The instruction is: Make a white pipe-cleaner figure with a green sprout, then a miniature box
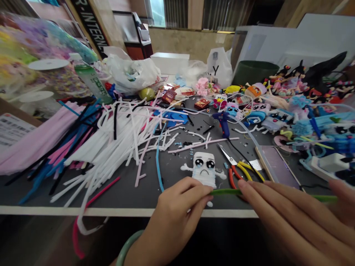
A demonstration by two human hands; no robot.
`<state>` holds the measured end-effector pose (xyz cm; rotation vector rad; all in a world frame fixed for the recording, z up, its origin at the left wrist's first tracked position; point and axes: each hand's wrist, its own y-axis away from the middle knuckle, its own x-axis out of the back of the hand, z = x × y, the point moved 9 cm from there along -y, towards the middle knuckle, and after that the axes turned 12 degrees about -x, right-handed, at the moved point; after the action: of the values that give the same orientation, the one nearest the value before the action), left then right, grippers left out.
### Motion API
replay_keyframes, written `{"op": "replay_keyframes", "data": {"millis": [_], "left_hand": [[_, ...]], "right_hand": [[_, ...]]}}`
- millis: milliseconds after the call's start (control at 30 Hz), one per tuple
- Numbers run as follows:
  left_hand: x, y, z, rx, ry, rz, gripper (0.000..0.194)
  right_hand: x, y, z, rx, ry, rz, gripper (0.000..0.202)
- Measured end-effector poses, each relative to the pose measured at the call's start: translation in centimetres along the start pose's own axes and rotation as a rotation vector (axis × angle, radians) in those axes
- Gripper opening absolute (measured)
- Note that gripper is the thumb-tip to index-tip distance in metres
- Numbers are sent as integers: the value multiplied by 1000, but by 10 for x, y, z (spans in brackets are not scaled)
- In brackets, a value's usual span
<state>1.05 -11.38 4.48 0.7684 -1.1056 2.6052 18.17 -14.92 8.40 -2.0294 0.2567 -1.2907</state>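
Observation:
My left hand (180, 210) pinches one end of a green pipe cleaner (226, 192) between thumb and fingertips, just above the table's front edge. The strand runs right, passing behind the long fingers of my right hand (299, 218) and showing again by its thumb. Those fingers lie nearly straight along the strand; their exact grip is partly hidden. Just beyond my left hand lies a white pipe-cleaner doll (204, 170) with a sad face and small arms; my fingers cover its lower part. Silver-bladed cutters (230, 159) with orange and yellow handles lie right of the doll.
White pipe cleaners (111, 136) spread over the left, beside pink ones (39, 136). A blue glue gun (222, 123) stands behind the cutters, its cord trailing forward. At right are a phone (280, 168), a white power strip (330, 166) and several finished dolls. A bottle (91, 81) stands at the back left.

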Motion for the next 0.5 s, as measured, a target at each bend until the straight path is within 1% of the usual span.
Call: {"op": "replay_keyframes", "data": {"millis": [100, 200, 300, 367, 433, 500], "left_hand": [[0, -3, -1, 23, 35, 21, 16], [-1, -4, -1, 43, 96, 43, 11], [-8, -3, -4, 93, 188, 38, 6], [-15, -1, -9, 173, 296, 35, 5], [-22, 2, -14, 265, 433, 60, 5], [-27, 5, -18, 339, 554, 103, 4]], "right_hand": [[4, 2, -19, 141, 133, 24, 36], [4, -2, -26, 161, 165, 4, 37], [-1, -2, -33, 237, 176, -46, 39], [-4, -2, -34, 228, 155, -59, 42], [-8, -3, -34, 201, 154, -54, 44], [-11, -5, -36, 182, 170, -12, 45]]}}
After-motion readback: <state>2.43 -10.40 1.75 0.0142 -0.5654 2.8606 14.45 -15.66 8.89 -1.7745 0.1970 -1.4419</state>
